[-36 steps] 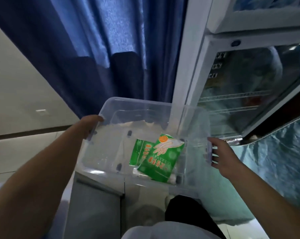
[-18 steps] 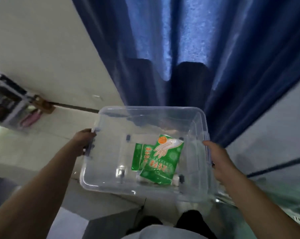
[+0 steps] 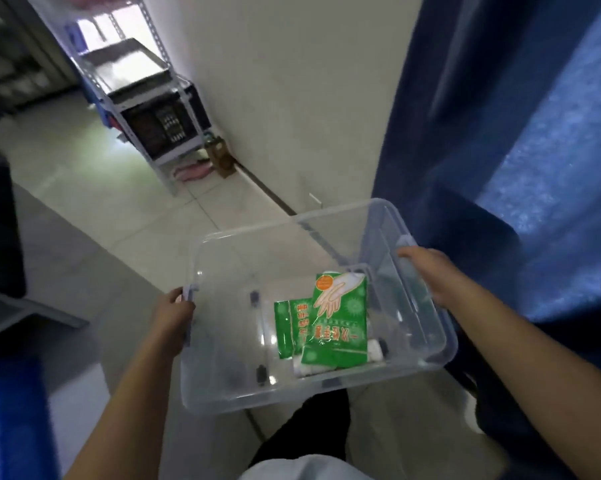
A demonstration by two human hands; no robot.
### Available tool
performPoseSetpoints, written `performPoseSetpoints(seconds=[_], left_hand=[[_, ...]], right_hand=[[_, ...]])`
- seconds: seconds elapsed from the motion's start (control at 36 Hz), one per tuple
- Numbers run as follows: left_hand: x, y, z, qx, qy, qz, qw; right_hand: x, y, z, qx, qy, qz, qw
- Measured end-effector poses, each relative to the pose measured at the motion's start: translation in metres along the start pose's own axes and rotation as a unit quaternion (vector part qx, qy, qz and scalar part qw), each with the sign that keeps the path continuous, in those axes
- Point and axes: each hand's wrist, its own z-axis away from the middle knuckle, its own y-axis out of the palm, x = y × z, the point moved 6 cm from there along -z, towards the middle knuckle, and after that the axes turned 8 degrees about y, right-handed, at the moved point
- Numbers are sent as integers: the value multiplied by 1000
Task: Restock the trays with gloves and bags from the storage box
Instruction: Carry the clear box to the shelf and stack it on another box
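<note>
Carrying the clear storage box (image 3: 326, 389), each end handle is gripped by the left hand (image 3: 174, 311) and right hand (image 3: 427, 275); two green glove packets (image 3: 326, 327) lie inside, so it should be kept level and steady toward the trays

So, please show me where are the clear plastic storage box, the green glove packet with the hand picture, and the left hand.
Clear plastic storage box (image 3: 437, 344): head view, on its right side wall.
Green glove packet with the hand picture (image 3: 340, 323): head view, middle of its printed front.
Left hand (image 3: 174, 315): head view, back of the hand at the box's left handle.
</note>
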Motion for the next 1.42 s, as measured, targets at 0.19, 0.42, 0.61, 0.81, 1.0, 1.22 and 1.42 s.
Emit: performPoseSetpoints(seconds=[0.19,0.42,0.61,0.81,1.0,1.22,1.42], left_hand=[[-38,-13,-80,-35,-51,78,995],[-92,-31,-181,-118,-49,112,985],[-137,-26,-280,-140,-80,158,974],[-173,-45,-366,-171,-157,160,959],[-190,-89,-421,-245,-193,203,928],[-162,-177,-522,-316,-213,205,901],[-142,-280,-632,-322,-225,246,886]], right_hand=[[134,75,-65,24,-36,36,998],[247,153,-143,57,-55,73,994],[342,245,-248,96,-66,124,985],[451,363,-325,158,-65,178,969],[549,513,-350,218,-109,225,944],[629,714,-336,299,-179,329,878],[681,870,-311,285,-160,363,873]])
